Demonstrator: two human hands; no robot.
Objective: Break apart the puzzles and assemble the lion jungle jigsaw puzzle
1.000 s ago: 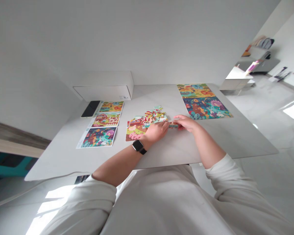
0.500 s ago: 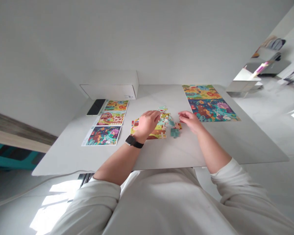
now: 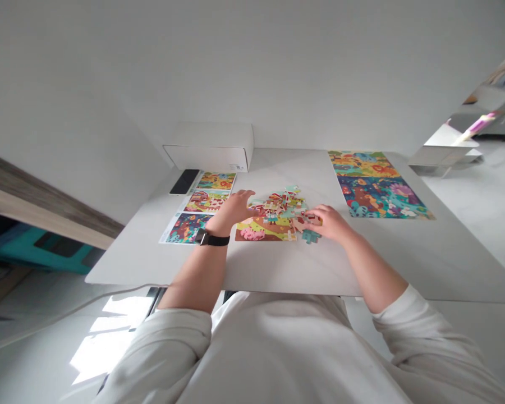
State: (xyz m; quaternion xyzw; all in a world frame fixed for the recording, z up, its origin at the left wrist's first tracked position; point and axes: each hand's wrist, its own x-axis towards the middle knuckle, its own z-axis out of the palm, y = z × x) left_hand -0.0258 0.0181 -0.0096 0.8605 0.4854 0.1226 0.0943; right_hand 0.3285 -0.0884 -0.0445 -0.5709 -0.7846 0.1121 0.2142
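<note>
Loose jigsaw puzzle pieces [image 3: 287, 203] lie heaped over the upper part of a partly covered farm puzzle [image 3: 273, 233], which shows a pink animal on yellow and brown ground. At the puzzle's left edge, my left hand [image 3: 234, 210] is open, thumb apart from the fingers, with a black watch [image 3: 210, 238] on its wrist. My right hand [image 3: 331, 222] is at the heap's right side, its fingers and thumb closed around a puzzle piece [image 3: 315, 218] that is partly hidden. Just below it lie teal puzzle pieces [image 3: 310, 237].
Left of the puzzle is a sheet with three small pictures [image 3: 210, 201], and a phone [image 3: 185, 182] lies beside it. A white box [image 3: 208, 152] stands behind them against the wall. Two colourful finished pictures [image 3: 381, 188] lie at the right of the white table [image 3: 408, 252].
My left hand has moved left off the heap and its fingers have spread, uncovering pieces. My right hand has come down to the pieces at the heap's right. The view has shifted slightly.
</note>
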